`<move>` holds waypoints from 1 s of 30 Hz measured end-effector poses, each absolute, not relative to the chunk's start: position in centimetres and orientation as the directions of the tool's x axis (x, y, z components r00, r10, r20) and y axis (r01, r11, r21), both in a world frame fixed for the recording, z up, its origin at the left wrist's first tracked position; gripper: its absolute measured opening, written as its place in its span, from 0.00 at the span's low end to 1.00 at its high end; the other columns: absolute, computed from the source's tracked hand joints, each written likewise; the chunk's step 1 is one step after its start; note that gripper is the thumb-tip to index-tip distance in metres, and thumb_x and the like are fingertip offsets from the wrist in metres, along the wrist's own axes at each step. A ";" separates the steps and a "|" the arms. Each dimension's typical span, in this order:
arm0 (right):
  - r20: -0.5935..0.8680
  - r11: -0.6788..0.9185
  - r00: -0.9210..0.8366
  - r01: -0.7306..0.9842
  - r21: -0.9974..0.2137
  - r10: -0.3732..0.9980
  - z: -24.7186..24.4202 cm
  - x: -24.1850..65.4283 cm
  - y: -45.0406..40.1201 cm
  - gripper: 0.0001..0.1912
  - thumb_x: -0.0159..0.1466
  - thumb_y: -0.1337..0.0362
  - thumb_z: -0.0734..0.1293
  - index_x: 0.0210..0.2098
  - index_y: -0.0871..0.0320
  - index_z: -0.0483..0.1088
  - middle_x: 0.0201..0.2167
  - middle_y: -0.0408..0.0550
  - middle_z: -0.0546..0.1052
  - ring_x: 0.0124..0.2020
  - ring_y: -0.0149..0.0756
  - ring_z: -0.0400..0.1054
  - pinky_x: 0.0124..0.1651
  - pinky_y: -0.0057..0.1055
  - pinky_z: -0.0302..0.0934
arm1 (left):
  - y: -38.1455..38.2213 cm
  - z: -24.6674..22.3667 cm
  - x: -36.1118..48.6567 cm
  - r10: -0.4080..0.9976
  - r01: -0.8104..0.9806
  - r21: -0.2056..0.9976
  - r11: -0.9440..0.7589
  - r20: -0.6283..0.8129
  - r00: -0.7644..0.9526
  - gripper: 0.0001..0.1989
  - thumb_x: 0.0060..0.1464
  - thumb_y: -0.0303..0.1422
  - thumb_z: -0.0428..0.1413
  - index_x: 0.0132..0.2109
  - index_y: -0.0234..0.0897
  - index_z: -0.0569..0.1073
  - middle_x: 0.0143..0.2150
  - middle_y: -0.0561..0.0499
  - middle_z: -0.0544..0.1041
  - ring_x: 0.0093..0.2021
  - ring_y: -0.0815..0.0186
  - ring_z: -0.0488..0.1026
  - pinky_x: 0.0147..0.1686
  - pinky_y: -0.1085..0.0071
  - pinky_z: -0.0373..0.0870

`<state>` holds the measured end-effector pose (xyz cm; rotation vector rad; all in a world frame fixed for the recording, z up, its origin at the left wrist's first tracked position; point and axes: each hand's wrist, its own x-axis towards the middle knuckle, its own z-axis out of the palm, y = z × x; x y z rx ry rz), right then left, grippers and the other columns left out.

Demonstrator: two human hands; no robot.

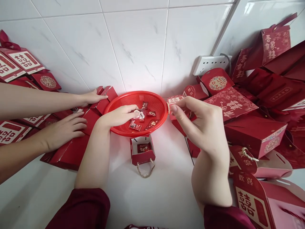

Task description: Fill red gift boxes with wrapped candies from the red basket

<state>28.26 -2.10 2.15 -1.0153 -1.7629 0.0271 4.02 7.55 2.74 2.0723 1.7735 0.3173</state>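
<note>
Right hand [202, 122] fingers narrow, left hand [118, 116] at red-wrapped candies [152, 124], both grips unclear; round red plastic basket [119, 100] likely centred for reach.

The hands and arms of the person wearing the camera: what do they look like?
The left hand and right hand are bare, with no gloves, rings or watch showing. Plain, dark maroon sleeves end near the elbows, leaving the forearms uncovered.

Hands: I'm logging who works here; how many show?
4: the person's left hand in the red basket, right hand beside it, a co-worker's far hand and near hand on red boxes at left.
</note>
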 end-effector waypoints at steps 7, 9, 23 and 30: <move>0.753 0.629 -0.113 0.637 -0.445 0.648 1.7 28.0 -1.7 0.12 0.69 0.55 0.65 0.31 0.52 0.72 0.25 0.44 0.78 0.25 0.37 0.69 0.32 0.34 0.61 | 5.5 1.9 3.8 0.971 0.907 0.391 -0.156 -0.108 0.214 0.15 0.55 0.50 0.54 0.43 0.51 0.76 0.38 0.54 0.81 0.46 0.58 0.76 0.49 0.62 0.71; 0.742 0.618 -0.122 0.649 -0.443 0.659 1.7 27.8 -1.6 0.12 0.70 0.55 0.65 0.31 0.52 0.72 0.25 0.44 0.77 0.26 0.37 0.69 0.32 0.34 0.61 | 6.0 1.4 3.7 0.973 0.911 0.379 -0.163 -0.093 0.212 0.15 0.54 0.50 0.54 0.43 0.52 0.77 0.38 0.54 0.81 0.47 0.57 0.75 0.49 0.62 0.71; 0.725 0.550 -0.099 0.724 -0.418 0.681 1.6 28.6 -0.9 0.12 0.70 0.56 0.65 0.31 0.53 0.70 0.24 0.44 0.75 0.24 0.35 0.68 0.27 0.32 0.58 | 14.6 1.3 1.5 0.976 0.962 0.222 -0.160 -0.112 0.189 0.15 0.47 0.47 0.60 0.38 0.45 0.81 0.41 0.53 0.82 0.50 0.54 0.75 0.51 0.67 0.69; 0.729 0.563 -0.094 0.704 -0.433 0.678 1.8 28.9 -1.0 0.14 0.69 0.54 0.65 0.29 0.53 0.70 0.22 0.43 0.74 0.23 0.35 0.67 0.26 0.32 0.57 | 16.6 5.5 -10.3 0.979 0.949 0.246 0.196 -0.099 -0.177 0.20 0.45 0.53 0.54 0.36 0.45 0.80 0.42 0.52 0.82 0.52 0.48 0.75 0.50 0.59 0.70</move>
